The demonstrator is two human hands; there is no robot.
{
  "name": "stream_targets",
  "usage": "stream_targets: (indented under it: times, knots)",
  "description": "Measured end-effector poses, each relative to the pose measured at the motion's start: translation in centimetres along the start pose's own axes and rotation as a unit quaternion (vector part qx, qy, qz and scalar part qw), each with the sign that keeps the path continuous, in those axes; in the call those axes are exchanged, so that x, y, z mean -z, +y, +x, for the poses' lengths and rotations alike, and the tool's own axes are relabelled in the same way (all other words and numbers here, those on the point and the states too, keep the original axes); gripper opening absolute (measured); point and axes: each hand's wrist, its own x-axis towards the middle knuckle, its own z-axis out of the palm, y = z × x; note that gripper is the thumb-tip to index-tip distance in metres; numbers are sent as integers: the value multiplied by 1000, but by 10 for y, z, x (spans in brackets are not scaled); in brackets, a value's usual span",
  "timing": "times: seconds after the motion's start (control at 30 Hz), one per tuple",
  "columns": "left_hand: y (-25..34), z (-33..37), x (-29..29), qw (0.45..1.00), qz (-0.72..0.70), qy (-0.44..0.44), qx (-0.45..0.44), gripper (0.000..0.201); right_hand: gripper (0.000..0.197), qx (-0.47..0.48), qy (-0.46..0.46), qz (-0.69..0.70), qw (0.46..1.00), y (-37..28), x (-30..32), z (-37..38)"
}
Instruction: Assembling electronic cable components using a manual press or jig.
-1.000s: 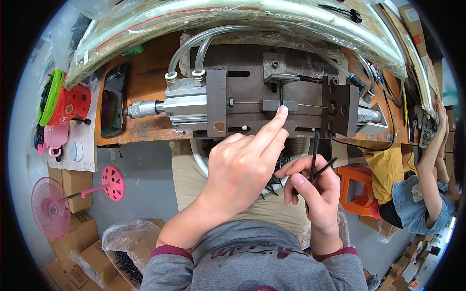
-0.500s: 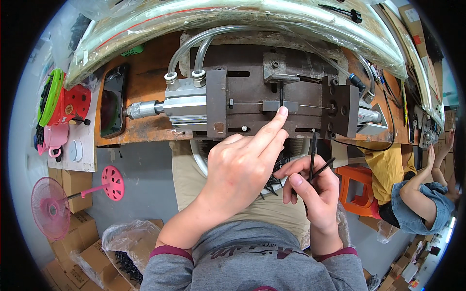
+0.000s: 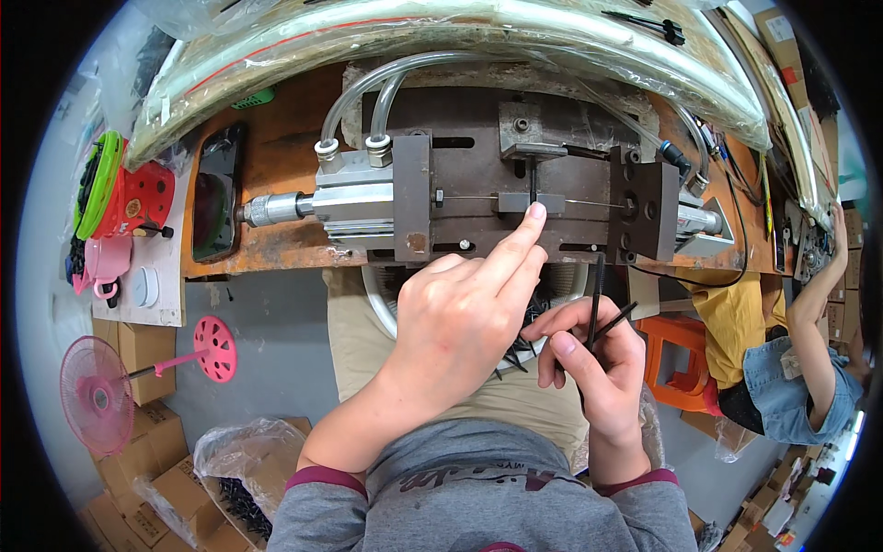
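Observation:
My left hand (image 3: 451, 313) reaches over the bench edge with its index finger stretched out. That fingertip touches the near end of a thin black rod (image 3: 533, 175), which lies across a small dark metal block (image 3: 554, 202) in the middle of a steel fixture (image 3: 579, 175). The left thumb is hidden. Lower and to the right, my right hand (image 3: 602, 363) is closed around several thin black rods (image 3: 598, 290), which stick out above the fingers at different angles. Below the left hand, more black rods (image 3: 520, 350) lie in a white basket (image 3: 379, 308) at my lap, partly hidden.
Air cylinders flank the fixture, one at the left (image 3: 354, 207) and one at the right (image 3: 696, 219), with clear hoses (image 3: 405, 60). A phone (image 3: 216, 189) lies at the bench's left. A pink fan (image 3: 97, 396) and an orange stool (image 3: 676, 359) stand on the floor. Another person (image 3: 800, 368) is at the right.
My left fingertip remains on the rod, and my right hand has barely moved. The other person at the right has shifted, with an arm now reaching up toward the bench.

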Motion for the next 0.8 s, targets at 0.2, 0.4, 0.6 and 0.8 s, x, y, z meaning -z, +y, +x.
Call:
stream_targets:
  times: [0.2, 0.4, 0.6, 0.8]
  knots:
    - [-2, 1, -5, 999, -8, 31, -41, 26, 10, 22, 19, 12, 1000, -4, 0, -1]
    - [6, 0, -1, 999, 32, 2, -6, 23, 11, 110, 61, 72, 989, -10, 13, 0]
    - [6, 4, -1, 1000, 19, -3, 3, 23, 15, 138, 80, 120, 980, -4, 19, 4]
    - [8, 1, -2, 1000, 19, -4, 14, 24, 15, 135, 81, 127, 979, -3, 19, 4]
